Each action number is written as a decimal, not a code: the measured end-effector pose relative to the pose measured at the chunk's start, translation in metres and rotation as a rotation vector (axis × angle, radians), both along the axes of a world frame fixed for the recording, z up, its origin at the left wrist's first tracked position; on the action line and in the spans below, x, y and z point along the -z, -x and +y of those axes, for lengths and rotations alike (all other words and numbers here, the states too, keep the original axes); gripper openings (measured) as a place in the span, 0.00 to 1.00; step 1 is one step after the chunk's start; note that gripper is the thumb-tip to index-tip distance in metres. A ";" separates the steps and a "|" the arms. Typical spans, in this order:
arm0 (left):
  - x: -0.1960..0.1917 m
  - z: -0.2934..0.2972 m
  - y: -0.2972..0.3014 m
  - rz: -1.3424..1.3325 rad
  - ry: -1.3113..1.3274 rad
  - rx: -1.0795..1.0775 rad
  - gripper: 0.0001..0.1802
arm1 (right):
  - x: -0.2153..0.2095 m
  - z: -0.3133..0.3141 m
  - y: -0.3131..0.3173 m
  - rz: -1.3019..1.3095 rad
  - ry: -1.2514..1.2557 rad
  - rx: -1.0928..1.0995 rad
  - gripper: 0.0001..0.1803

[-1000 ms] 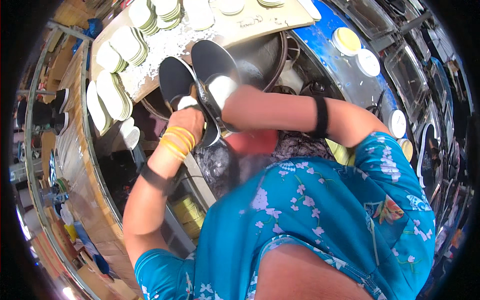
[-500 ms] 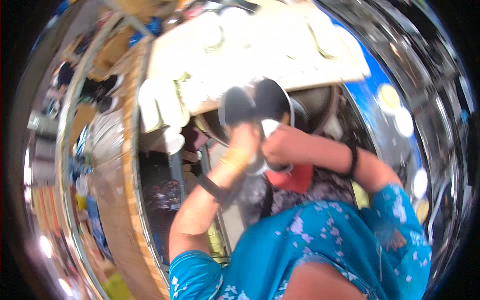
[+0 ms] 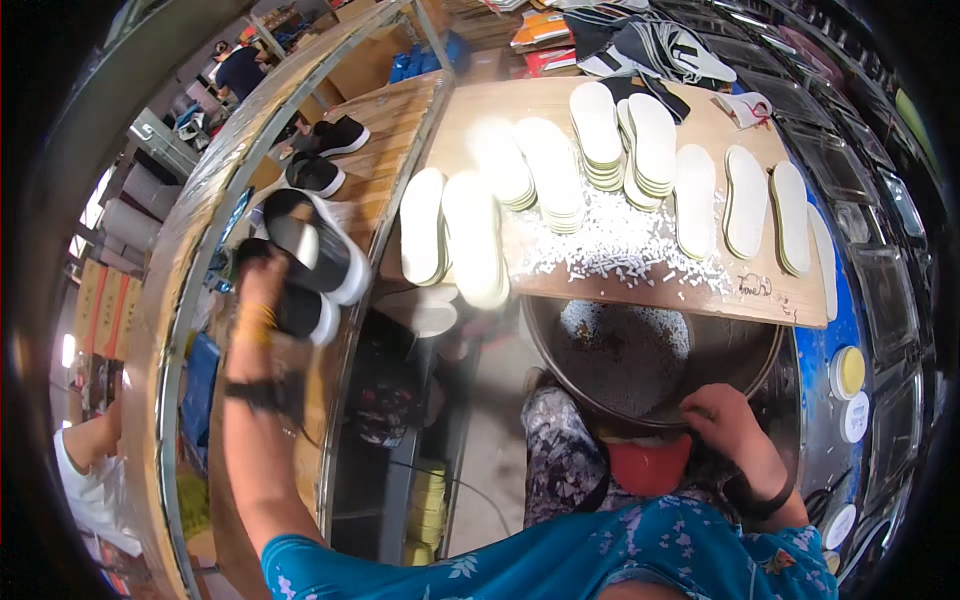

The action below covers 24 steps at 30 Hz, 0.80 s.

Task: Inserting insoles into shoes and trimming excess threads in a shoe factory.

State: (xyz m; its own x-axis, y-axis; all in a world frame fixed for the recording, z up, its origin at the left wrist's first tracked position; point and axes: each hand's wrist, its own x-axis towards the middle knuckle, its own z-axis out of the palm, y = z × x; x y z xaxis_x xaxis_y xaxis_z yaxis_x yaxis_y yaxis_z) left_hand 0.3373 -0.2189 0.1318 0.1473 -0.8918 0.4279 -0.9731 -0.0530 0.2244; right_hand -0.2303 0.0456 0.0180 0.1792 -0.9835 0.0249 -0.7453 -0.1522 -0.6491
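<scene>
Black shoes with white soles filled the left hand; white insoles lay beyond the right hand; the sleeve was blue, floral.

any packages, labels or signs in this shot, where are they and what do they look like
Flat boxes: stacked beyond the board's far edge, top centre; orange, red and white.
Blue packs: left of those boxes, soft and bright blue.
Cardboard cartons: far left edge, brown with print.
Round labels: right side on the blue surface, one yellow, others white.
Handwritten mark: dark scribble on the wooden board's near right corner.
No screens show.
</scene>
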 end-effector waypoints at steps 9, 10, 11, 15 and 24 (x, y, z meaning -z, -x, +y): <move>0.046 -0.105 0.067 0.087 -0.186 0.323 0.22 | 0.000 0.019 0.014 0.107 -0.144 0.037 0.11; 0.067 -0.086 0.112 0.142 -0.237 0.486 0.20 | 0.004 0.028 0.022 0.119 -0.233 0.019 0.11; 0.087 -0.062 0.162 0.260 -0.308 0.670 0.17 | 0.009 0.042 0.027 0.221 -0.322 0.043 0.12; 0.140 0.074 0.354 0.372 -0.576 1.105 0.13 | 0.015 0.111 0.079 0.273 -0.342 0.235 0.15; 0.202 0.227 0.452 -0.110 -0.671 1.307 0.22 | -0.040 0.439 0.291 0.771 -0.358 1.951 0.18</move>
